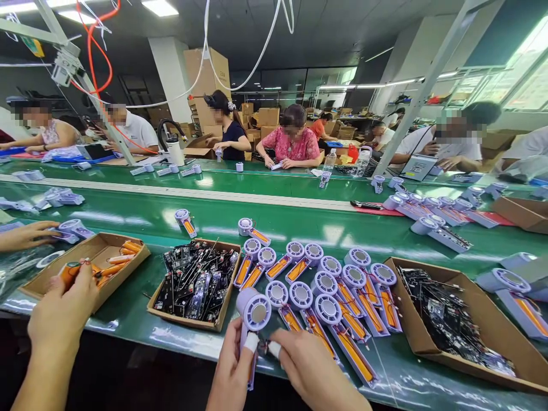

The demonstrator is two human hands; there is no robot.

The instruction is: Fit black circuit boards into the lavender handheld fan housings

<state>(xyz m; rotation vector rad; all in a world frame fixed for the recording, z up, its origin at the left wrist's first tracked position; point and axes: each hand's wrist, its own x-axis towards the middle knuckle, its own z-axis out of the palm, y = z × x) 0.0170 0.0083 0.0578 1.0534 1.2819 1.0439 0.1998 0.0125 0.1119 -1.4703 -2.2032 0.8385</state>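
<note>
Near the bottom middle, my left hand holds a lilac fan unit upright by its handle, its round head above the fingers. Just right of that handle is my right hand, its fingers pinched together on something small and dark that I cannot make out. White coverings sit on a thumb of the left hand and a finger of the right. Several more lilac fan units with orange batteries in their open handles lie behind and right of my hands. An open cardboard box of black circuit boards stands to the left.
Another box of circuit boards stands at the right. At the left, a co-worker's hand holds an orange battery over a box of batteries. Several people sit across the green belt. White cables hang overhead.
</note>
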